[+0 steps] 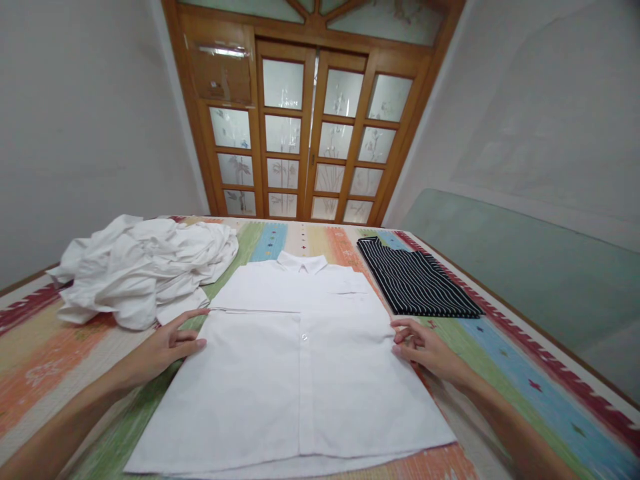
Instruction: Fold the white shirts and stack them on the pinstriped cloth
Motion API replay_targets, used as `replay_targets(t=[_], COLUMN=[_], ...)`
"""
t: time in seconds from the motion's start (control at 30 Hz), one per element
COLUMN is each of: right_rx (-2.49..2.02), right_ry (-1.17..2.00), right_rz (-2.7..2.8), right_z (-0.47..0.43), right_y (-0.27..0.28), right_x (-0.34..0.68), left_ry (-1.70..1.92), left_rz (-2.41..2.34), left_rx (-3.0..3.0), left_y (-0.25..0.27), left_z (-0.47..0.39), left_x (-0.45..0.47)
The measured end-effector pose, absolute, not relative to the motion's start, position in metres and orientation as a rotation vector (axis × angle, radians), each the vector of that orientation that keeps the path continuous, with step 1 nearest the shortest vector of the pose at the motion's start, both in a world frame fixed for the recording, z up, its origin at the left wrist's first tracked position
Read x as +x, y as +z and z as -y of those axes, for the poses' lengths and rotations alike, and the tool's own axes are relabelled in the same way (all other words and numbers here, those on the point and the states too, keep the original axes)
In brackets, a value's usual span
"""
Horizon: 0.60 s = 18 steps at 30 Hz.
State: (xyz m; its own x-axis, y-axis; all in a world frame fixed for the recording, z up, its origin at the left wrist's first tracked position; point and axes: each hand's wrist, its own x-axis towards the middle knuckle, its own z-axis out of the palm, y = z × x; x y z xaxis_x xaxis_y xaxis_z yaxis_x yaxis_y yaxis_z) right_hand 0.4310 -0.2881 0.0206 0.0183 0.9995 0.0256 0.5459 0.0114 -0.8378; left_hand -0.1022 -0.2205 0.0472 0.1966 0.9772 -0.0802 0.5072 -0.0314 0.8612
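Observation:
A white collared shirt lies front up on the bed, its collar pointing away from me and its sleeves out of sight. Across its left half runs a crosswise crease or fold. My left hand is at the shirt's left edge beside this crease, its index fingertip touching the cloth and its thumb held apart from it. At the opposite edge, my right hand has curled fingers and thumb closed on the fabric's side. The hem, nearest me, shows a second layer underneath.
A crumpled heap of white cloth lies at the left. At the right is a folded black garment with white stripes. Beneath is a colourful striped cover. A pale green panel borders the right side; wooden glass doors stand beyond.

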Motion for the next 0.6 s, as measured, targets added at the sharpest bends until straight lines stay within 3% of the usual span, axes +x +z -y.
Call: replay_targets(t=[0.23, 0.6], right_rx=[-1.629, -1.616], right_ry=[0.722, 0.924], right_rz=[1.689, 1.602], right_z=[0.288, 0.29], right_y=[0.018, 0.032], right_x=[0.429, 0.422], left_ry=[0.67, 0.646], left_rz=[-1.284, -1.426], left_rx=[1.423, 1.554], left_y=[0.046, 0.052], left_z=[0.222, 0.223], left_x=[-0.1, -0.103])
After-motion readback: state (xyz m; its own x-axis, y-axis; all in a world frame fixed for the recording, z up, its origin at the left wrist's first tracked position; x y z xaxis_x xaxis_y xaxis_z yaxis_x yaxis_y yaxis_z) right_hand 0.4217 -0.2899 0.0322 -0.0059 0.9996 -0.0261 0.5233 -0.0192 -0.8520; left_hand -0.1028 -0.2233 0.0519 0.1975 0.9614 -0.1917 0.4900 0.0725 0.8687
